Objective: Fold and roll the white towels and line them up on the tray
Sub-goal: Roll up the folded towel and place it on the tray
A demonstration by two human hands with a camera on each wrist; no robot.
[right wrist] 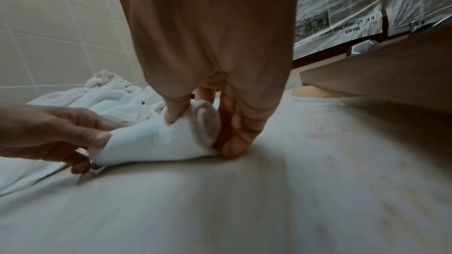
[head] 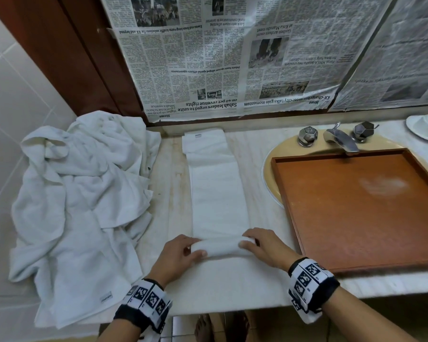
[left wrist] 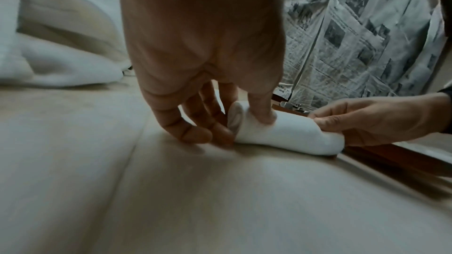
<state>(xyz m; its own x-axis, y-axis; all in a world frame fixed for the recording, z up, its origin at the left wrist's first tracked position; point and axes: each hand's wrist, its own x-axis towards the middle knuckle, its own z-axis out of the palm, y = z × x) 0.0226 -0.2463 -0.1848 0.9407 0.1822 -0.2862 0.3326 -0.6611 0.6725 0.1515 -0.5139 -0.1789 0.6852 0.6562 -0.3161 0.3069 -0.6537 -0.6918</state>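
Observation:
A white towel (head: 218,193), folded into a long strip, lies on the counter and runs away from me toward the wall. Its near end is rolled into a small tight roll (head: 221,248). My left hand (head: 183,250) grips the roll's left end, thumb on top (left wrist: 263,113), fingers behind it. My right hand (head: 262,245) grips the right end the same way (right wrist: 195,123). A brown wooden tray (head: 356,264) sits to the right across the sink, with nothing on it.
A heap of loose white towels (head: 84,193) covers the counter's left side. A tap (head: 341,139) with two knobs stands behind the tray; a white dish (head: 425,128) sits at the far right. Newspaper (head: 232,58) covers the wall behind.

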